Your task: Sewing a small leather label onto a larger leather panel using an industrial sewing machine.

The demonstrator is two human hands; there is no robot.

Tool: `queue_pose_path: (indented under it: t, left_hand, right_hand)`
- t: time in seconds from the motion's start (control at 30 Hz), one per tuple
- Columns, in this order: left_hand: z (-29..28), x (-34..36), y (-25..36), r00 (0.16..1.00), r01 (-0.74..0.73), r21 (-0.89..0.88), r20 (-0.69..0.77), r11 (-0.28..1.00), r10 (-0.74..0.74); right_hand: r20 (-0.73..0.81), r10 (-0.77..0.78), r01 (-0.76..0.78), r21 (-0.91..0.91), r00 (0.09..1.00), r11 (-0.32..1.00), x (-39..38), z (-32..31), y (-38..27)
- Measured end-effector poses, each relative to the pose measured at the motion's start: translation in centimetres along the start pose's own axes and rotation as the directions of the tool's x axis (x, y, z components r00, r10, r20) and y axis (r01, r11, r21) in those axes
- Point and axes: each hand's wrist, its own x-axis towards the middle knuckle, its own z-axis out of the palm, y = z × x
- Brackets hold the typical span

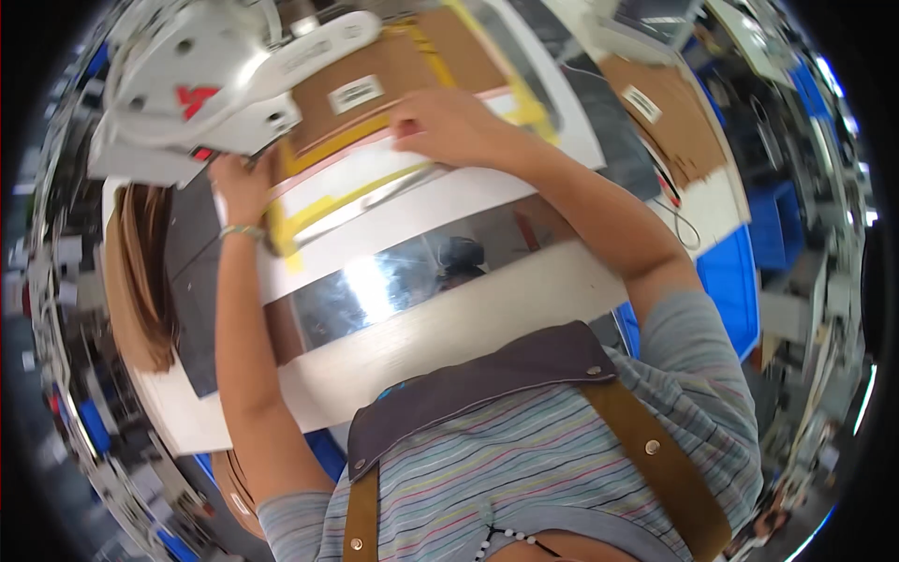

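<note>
"Brown panel (pixel 410 77): state its position and the grip."

"It lies below the right hand (pixel 442 128), whose fingers curl over its near edge; whether they pinch it, I cannot tell. The left hand (pixel 242 184) is close beside the white machine (pixel 192 80); its hold is also unclear."

"Advised handling?"

"Probably best: press lightly, keep the panel flat and square to the yellow tape (pixel 314 214), fingertips clear of the machine. Nearer the body, a shiny plate (pixel 375 283) lies on the table (pixel 552 281)."
</note>
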Motion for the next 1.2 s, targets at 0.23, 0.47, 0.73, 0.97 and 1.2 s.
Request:
queue_pose_path:
  t: [0.23, 0.47, 0.73, 0.97, 1.2]
  left_hand:
    - [1.1, -0.1, 3.9, 0.976, 0.217, -0.060, 0.044, 0.974, -0.214]
    - [-10.2, 1.4, 2.1, 0.813, 0.521, -0.349, -0.073, 0.779, -0.577]
    - [-38.5, -12.5, -2.9, 0.742, 0.575, -0.230, -0.259, 0.786, -0.618]
    - [-54.3, -36.1, -2.1, 0.454, 0.830, -0.083, -0.474, 0.552, -0.754]
    - [-56.4, -54.7, 4.1, 0.044, 0.987, 0.149, -0.640, -0.067, -0.767]
  right_hand:
    - [0.042, 0.032, -0.037, 0.141, 0.999, 0.989, -0.4, -3.0, 0.2]
    - [-0.064, -0.046, 0.057, 0.188, 0.997, 0.981, -0.1, -2.4, 1.3]
    - [0.006, 0.173, -0.167, 0.305, 0.985, 0.937, -0.4, -2.7, 3.8]
    - [0.032, 0.163, -0.165, 0.281, 0.986, 0.945, -0.5, -2.7, 3.6]
    - [0.036, 0.121, -0.126, 0.313, 0.992, 0.941, -0.5, -2.5, 3.4]
